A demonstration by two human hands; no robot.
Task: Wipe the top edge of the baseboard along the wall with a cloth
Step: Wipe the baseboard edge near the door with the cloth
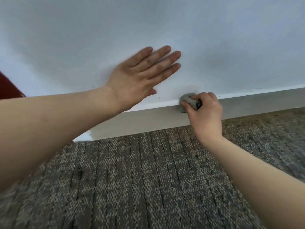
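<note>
A beige baseboard [148, 120] runs along the foot of a pale wall [214, 47], rising slightly to the right. My right hand [205, 115] grips a bunched grey cloth [189, 101] and holds it against the baseboard's top edge, near the middle of the view. My left hand [140, 78] lies flat on the wall above and to the left of the cloth, fingers straight and pointing up and right. Part of the cloth is hidden under my right fingers.
Grey-brown patterned carpet [132, 179] covers the floor in front of the baseboard. A dark red surface [9, 87] shows at the far left edge, next to the wall. The baseboard continues to the right, past my right hand.
</note>
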